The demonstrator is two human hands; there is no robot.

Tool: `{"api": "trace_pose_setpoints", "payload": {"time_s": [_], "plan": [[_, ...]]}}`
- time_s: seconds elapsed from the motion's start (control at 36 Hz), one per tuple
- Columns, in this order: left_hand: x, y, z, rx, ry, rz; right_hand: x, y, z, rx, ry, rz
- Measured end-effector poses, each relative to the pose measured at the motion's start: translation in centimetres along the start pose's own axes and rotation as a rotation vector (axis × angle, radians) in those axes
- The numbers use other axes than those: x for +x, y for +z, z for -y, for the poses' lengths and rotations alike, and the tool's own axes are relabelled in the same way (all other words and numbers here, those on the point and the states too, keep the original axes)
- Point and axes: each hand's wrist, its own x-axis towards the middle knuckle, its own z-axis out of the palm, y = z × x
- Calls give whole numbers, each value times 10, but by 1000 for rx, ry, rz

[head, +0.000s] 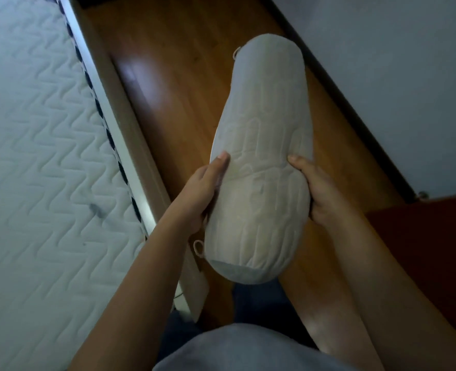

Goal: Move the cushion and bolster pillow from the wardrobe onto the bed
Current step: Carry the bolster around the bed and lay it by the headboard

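Note:
A long cream bolster pillow [264,145] with a quilted cover and a small loop at each end hangs lengthwise over the wooden floor, pointing away from me. My left hand [201,191] grips its left side, thumb on top and fingers wrapped beneath. My right hand [319,191] grips the right side at the same height, squeezing the pillow in. The bed's white quilted mattress [34,156] fills the left of the view, beside the pillow. No cushion is in view.
A pale bed frame rail [130,145] runs diagonally between mattress and wooden floor [173,76]. A white wall [395,62] with dark skirting bounds the floor on the right. A dark red-brown panel [435,236] sits at the right edge.

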Motion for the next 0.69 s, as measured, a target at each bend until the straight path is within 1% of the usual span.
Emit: {"api": "trace_pose_setpoints", "payload": {"time_s": [0.08, 0.17, 0.31, 0.42, 0.53, 0.69], "plan": [[25, 30, -22, -97, 27, -59, 24, -26, 36, -79, -35, 45], [48, 56, -45, -166, 38, -69, 47, -49, 65, -143, -52, 91], [72, 74, -64, -212, 88, -95, 73, -62, 88, -189, -38, 143], [74, 77, -72, -253, 24, -145, 82, -56, 97, -225, 23, 211], [65, 70, -75, -296, 48, -199, 82, -41, 103, -233, 22, 289], [50, 49, -86, -286, 79, -282, 80, -11, 115, -233, 47, 374]]}}
